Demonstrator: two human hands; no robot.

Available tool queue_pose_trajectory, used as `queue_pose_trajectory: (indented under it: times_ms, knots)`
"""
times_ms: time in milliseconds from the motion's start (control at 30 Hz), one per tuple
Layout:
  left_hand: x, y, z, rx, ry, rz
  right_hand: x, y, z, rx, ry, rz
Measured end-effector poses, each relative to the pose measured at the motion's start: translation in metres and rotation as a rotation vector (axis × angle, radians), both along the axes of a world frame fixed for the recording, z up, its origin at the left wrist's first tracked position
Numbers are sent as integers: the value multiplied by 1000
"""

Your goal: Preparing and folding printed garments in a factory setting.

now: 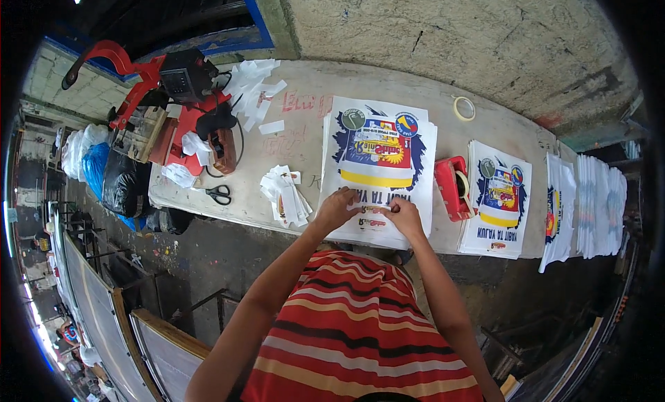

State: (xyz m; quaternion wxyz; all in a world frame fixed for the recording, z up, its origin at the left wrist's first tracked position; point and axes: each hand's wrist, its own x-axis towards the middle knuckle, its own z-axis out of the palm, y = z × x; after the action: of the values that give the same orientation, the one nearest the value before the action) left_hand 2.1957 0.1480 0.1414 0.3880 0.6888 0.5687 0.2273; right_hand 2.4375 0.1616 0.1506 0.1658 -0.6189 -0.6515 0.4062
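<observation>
Both my hands are over a stack of white printed sheets (382,175) with a blue, red and yellow design, near the table's front edge. Fingertips pinched, my left hand (336,211) rests on the sheet's lower left part. My right hand (403,216) faces it from the right, its thumb and fingers also pinched. A small white paper label (374,210) with a coloured print seems to stretch between them, its edges hard to make out. To the left lies a loose pile of similar small labels (284,194).
Right of the stack are a red tape dispenser (454,189), another sheet stack (495,201) and more folded stacks (599,204). A masking tape roll (464,109) lies behind. Leftward are black scissors (219,194), paper scraps (253,90) and a red heat press (187,118) with cables.
</observation>
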Motion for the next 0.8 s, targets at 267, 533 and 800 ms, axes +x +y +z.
queue_pose_trajectory:
  times_ms: [267,533,800]
  knots:
    - [0,2,0,-7,-4,-35,10,8,-6,-106,125,36]
    - [-1,5,6,-24,-1,-83,9,7,-9,-62,116,51]
    - [38,-14,-11,275,275,-352,0,3,-3,57,-170,32]
